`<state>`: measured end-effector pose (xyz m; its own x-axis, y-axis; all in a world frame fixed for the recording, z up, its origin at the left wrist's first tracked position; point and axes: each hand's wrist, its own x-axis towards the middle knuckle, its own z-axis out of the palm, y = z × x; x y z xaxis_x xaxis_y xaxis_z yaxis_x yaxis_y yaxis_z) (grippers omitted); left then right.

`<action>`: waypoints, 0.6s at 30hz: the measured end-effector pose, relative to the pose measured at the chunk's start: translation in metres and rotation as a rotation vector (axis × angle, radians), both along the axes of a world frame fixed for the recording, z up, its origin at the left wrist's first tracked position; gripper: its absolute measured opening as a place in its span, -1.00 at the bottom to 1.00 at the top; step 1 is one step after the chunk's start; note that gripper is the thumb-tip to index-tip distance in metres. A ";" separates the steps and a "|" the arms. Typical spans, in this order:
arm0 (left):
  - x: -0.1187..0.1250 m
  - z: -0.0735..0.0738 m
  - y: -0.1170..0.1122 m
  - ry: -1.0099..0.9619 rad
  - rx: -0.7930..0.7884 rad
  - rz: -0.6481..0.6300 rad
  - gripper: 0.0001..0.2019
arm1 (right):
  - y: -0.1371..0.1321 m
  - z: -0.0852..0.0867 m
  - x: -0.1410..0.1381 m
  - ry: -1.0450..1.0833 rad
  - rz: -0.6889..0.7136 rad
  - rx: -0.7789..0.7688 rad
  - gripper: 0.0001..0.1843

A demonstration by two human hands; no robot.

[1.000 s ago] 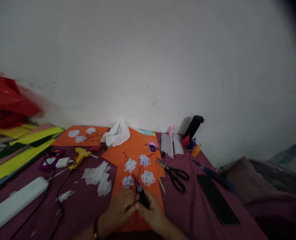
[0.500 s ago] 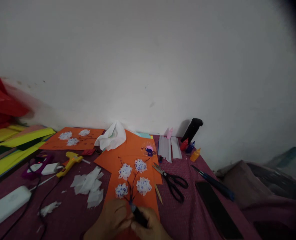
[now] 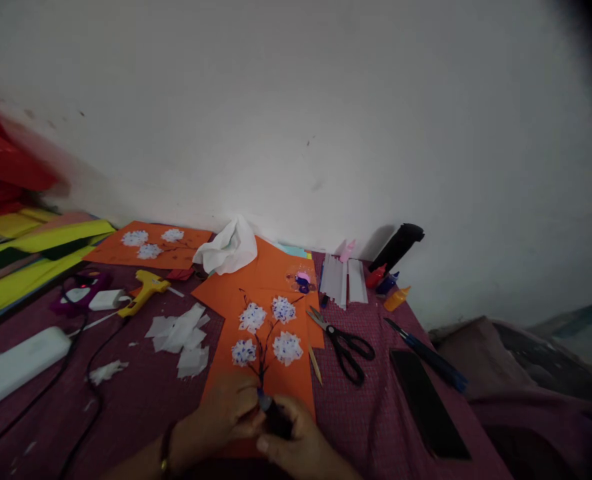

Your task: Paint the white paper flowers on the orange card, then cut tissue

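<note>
My left hand (image 3: pixel 226 412) and my right hand (image 3: pixel 299 440) meet at the near edge of an orange paper sheet (image 3: pixel 271 300). Both are closed around a small dark marker or tube (image 3: pixel 275 417), its tip pointing at the drawn black branches. The sheet carries several white paper flowers with blue dots (image 3: pixel 287 347). My left fingers pinch near the tip; my right hand wraps the body.
Black scissors (image 3: pixel 343 343), a wooden stick (image 3: pixel 315 365) and a black flat case (image 3: pixel 429 413) lie to the right. White paper scraps (image 3: pixel 181 337), a yellow glue gun (image 3: pixel 143 293), cables and a white bar (image 3: pixel 19 367) lie left. Small paint bottles (image 3: pixel 389 290) stand by the wall.
The view has shifted slightly; my hands have stayed together on the dark marker at the sheet's near edge, moving a little nearer the flowers than half a second ago.
</note>
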<state>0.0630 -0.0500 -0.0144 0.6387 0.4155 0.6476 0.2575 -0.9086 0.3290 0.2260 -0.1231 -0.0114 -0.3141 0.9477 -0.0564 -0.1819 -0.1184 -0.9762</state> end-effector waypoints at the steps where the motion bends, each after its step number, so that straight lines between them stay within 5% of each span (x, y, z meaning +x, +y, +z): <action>1: 0.000 0.002 -0.002 0.019 -0.001 -0.007 -0.51 | -0.001 0.000 0.000 0.015 0.000 -0.001 -0.58; 7: -0.003 0.000 -0.010 0.148 -0.200 -0.076 -0.48 | 0.003 -0.007 0.006 -0.046 -0.050 -0.035 -0.51; 12: 0.002 -0.007 -0.007 0.210 -0.112 -0.040 -0.49 | 0.005 -0.007 0.008 -0.108 -0.023 -0.065 -0.47; 15: 0.003 0.009 -0.010 0.418 -0.145 -0.094 -0.66 | 0.004 -0.005 0.010 -0.158 -0.054 -0.088 -0.46; 18: -0.015 0.037 -0.018 0.553 -0.243 -0.002 -0.76 | 0.006 -0.008 0.019 -0.196 -0.144 -0.131 -0.46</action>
<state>0.0480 -0.0680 0.0221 0.8545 0.5085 0.1059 0.4480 -0.8248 0.3450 0.2449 -0.1169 -0.0195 -0.1477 0.9625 -0.2274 -0.0154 -0.2321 -0.9726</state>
